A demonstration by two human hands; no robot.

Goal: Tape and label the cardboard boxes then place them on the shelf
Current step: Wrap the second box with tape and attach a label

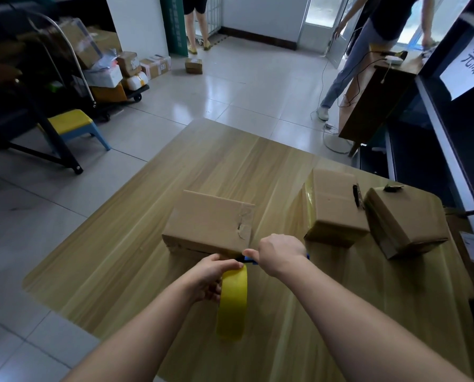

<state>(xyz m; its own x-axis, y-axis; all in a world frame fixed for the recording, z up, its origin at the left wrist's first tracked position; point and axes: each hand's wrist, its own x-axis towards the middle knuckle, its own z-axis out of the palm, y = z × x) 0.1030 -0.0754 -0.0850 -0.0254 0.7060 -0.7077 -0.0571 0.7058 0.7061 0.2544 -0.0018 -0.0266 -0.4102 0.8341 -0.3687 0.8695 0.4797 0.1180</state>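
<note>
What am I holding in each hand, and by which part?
The left hand grips the yellow tape roll at its top rim. The right hand is curled round a blue tool, mostly hidden, so the part cannot be told.

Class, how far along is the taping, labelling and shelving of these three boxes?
Done: the middle box shows glossy tape down one side. In hand: the left hand holds the yellow tape roll and the right hand grips a blue tool at the edge of the nearest box. Left: no labels show, and all three boxes sit on the table.
</note>
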